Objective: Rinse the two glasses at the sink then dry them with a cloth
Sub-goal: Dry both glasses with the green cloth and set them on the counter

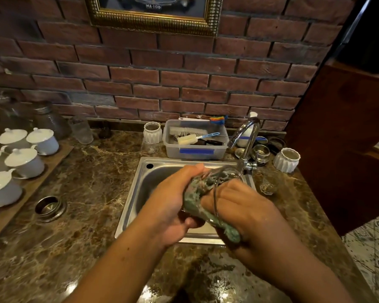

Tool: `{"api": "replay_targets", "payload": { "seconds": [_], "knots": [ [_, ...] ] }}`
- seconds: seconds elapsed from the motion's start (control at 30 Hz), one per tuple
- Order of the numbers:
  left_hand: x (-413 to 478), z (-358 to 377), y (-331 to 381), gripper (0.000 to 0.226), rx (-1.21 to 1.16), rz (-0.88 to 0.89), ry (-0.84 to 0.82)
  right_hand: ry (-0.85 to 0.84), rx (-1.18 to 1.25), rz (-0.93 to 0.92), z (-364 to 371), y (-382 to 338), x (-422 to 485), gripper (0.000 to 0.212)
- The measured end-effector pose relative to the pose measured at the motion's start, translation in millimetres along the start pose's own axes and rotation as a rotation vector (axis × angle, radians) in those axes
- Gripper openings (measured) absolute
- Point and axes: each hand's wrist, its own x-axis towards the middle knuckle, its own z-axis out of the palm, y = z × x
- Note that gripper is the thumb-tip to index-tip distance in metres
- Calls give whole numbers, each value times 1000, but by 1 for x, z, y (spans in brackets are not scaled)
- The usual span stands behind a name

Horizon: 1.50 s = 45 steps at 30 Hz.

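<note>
Glass being worked over the sink (140, 182)

Left hand (171, 206) grips the green cloth (197, 200); right hand (239, 206) clasps the glass (225, 178). Wet, fragile, likely slippery: hold the body.

The worktop (92, 186) around the steel-grey sink (140, 182) is brown, pale-veined marble. Behind the sink, the wall (184, 84) is red brick. The cloth (193, 200) above the sink is green.

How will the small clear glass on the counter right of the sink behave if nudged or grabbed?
The small glass looks squat with a thick base, so it would probably slide on the marble counter rather than tip. It sits near the sink, and the counter nearer the camera shines wet, so it may be slippery. Being clear glass, it is likely fragile if knocked into the sink.
</note>
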Motion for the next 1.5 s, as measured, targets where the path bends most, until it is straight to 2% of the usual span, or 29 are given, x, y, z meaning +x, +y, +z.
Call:
{"api": "replay_targets", "payload": {
  "seconds": [0.1,0.17,0.2,0.27,0.33,0.37,0.43,0.5,0.57,0.63,0.7,0.77,0.83,0.9,0.93,1.03,1.07,1.13,1.2,1.27,1.3,1.43,1.5],
  "knots": [
    [1,6,-6,21,81,187,79,128,202,41,8,-5,1,30],
    [2,4,-11,24,218,464,120,235,452,190,13,-10,1,29],
    [3,1,-13,25,348,662,131,254,668,321,14,-12,1,29],
    [4,-7,-16,27,653,1046,122,193,1262,494,13,-17,1,26],
    [3,-11,-16,27,908,1315,59,130,1752,537,16,-19,-2,32],
    [2,-11,-15,28,983,1389,29,123,1879,556,18,-18,-4,38],
    [3,-13,-15,28,998,1373,3,108,1886,584,19,-15,-7,44],
    [1,-13,-19,28,890,1212,32,112,1664,556,17,-12,-7,27],
    [-3,-5,-24,27,677,976,75,135,1260,401,8,-9,-5,13],
    [-5,4,-22,24,348,624,71,152,731,189,2,-1,-5,23],
    [-4,6,-16,22,131,253,60,104,294,16,0,4,-6,27],
    [-4,7,-11,24,43,86,41,59,143,-47,1,4,-7,28],
    [-3,8,-13,24,90,177,60,106,243,-30,3,2,-9,22],
    [-1,7,-20,26,191,457,97,174,446,101,7,-3,-10,27],
    [0,5,-24,28,293,655,120,186,639,226,10,-5,-10,32],
    [5,-8,-33,27,741,1232,136,91,1548,550,21,-7,-11,51],
    [7,-12,-33,27,859,1352,99,61,1761,587,25,-6,-13,56],
    [11,-18,-35,28,962,1415,33,12,1906,601,27,-4,-15,53],
    [11,-21,-39,28,910,1299,31,-7,1740,564,22,0,-15,40],
    [7,-15,-43,28,719,1043,74,8,1344,475,13,4,-14,22],
    [6,-10,-45,29,562,864,74,22,1108,405,9,6,-14,20],
    [9,-2,-42,26,-6,137,85,-38,211,18,11,11,-17,38],
    [9,-1,-38,25,-124,-52,120,-83,64,-46,16,9,-16,41]
  ]
}}
